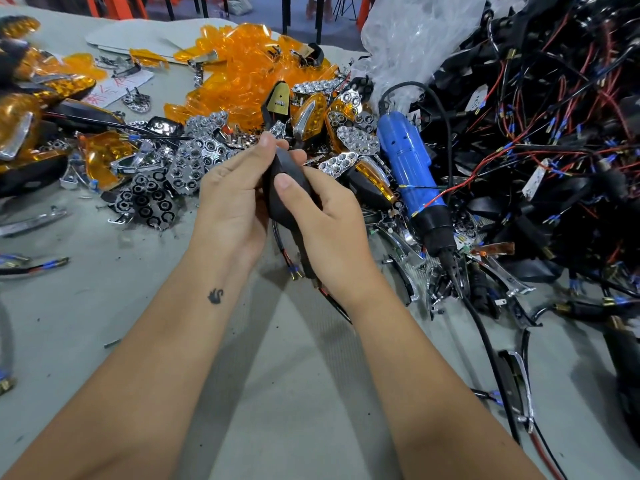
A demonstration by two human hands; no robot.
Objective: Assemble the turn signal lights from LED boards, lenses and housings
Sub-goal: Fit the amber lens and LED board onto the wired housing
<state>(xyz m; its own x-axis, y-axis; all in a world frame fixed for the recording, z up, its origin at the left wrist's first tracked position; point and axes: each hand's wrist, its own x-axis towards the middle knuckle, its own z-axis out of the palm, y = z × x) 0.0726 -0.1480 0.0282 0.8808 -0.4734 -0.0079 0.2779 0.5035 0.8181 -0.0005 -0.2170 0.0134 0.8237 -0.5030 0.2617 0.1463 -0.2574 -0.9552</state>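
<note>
A black turn signal housing sits between both hands above the grey table, its back toward the camera. My left hand grips its left side with the thumb up near the top. My right hand grips its right side with the thumb laid across the back. Thin black and red wires with blue-sleeved terminals hang below the housing. What faces away from the camera is hidden.
Amber lenses are heaped at the back. Chrome reflector plates lie in front of them. A blue electric screwdriver lies at right beside a tangle of black housings with wires. Assembled amber lights sit at far left.
</note>
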